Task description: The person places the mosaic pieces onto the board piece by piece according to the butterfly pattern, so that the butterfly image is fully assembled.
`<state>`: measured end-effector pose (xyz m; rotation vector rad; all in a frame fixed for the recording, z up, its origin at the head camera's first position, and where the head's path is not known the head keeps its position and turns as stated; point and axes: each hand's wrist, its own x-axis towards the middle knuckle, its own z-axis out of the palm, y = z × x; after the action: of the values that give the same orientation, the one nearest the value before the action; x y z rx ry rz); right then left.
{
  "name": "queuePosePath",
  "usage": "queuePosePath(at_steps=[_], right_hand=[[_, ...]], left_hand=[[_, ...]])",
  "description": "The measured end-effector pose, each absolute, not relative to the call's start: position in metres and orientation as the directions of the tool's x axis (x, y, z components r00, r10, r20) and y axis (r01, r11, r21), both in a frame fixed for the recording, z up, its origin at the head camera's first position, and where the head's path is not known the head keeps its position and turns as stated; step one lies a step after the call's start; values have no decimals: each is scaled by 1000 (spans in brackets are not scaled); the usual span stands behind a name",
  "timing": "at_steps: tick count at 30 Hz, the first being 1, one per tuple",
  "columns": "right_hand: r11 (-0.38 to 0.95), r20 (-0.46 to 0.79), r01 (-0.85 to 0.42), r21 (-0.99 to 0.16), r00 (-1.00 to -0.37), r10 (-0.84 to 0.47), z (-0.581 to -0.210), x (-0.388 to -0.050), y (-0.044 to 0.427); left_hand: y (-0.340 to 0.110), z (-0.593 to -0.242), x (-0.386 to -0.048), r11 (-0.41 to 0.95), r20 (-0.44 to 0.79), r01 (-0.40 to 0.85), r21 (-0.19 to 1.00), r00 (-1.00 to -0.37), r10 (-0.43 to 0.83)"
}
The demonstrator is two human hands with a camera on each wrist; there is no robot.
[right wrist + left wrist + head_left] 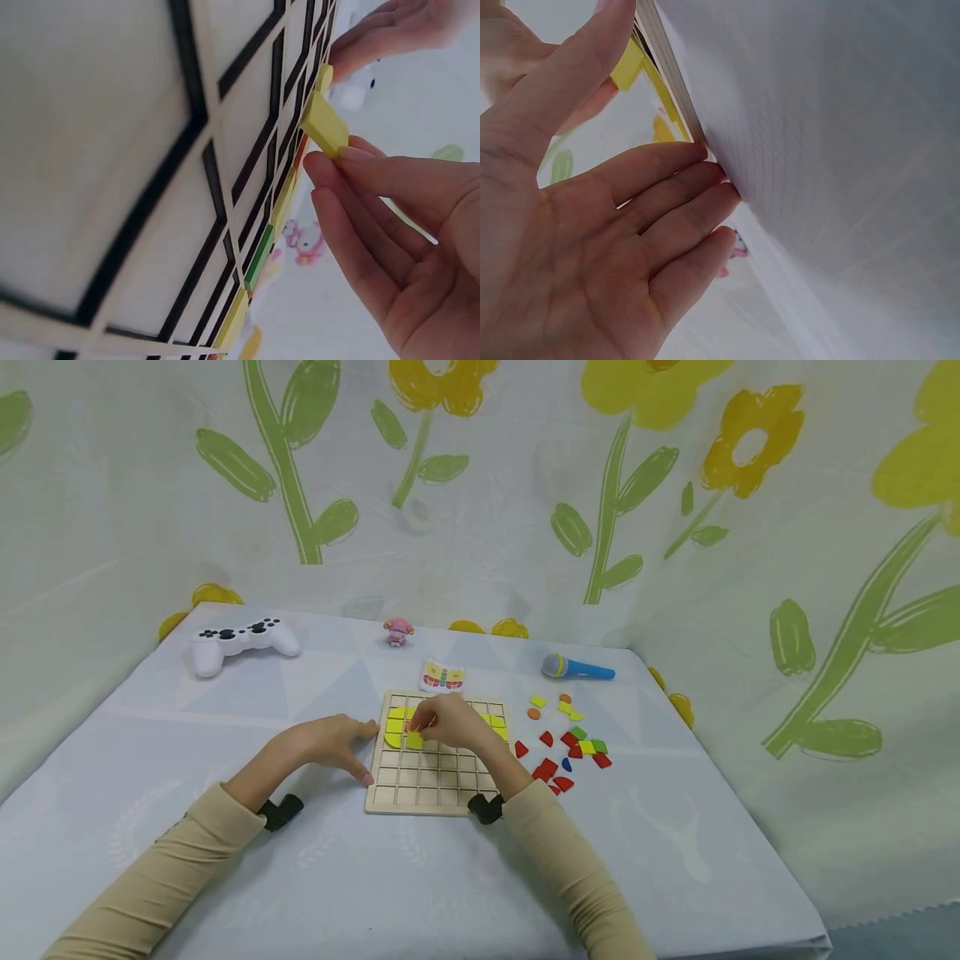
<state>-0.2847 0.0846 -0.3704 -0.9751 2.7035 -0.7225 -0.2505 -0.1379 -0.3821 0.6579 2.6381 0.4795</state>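
A wooden grid board [405, 781] lies on the table. Yellow pieces [393, 727] sit in its upper left cells, with more yellow pieces [498, 727] at the upper right. My right hand [453, 723] is over the upper part of the board. In the right wrist view, its thumb and fingertips pinch a yellow square tile [325, 124] at the grid. A green tile [259, 258] sits farther along the board there. My left hand [330, 745] lies beside the board's left edge. Its extended fingers touch that edge in the left wrist view.
Loose red, yellow, green, orange and blue pieces [546, 769] lie right of the board. Behind it are a patterned card [443, 677] and a small pink figurine [397, 632]. A white game controller [243, 642] lies back left, a blue toy microphone [588, 670] back right.
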Motion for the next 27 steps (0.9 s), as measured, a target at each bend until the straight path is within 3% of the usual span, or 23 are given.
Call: queuePosePath(at_steps=[14, 27], right_hand=[[746, -108, -491, -450, -799, -591, -370, -283, 78], [731, -100, -529, -432, -777, -622, -368, -286, 71]], left_hand=[[-138, -379, -248, 822, -262, 402, 402, -810, 524], [-139, -379, -248, 824, -266, 391, 410, -813, 518]])
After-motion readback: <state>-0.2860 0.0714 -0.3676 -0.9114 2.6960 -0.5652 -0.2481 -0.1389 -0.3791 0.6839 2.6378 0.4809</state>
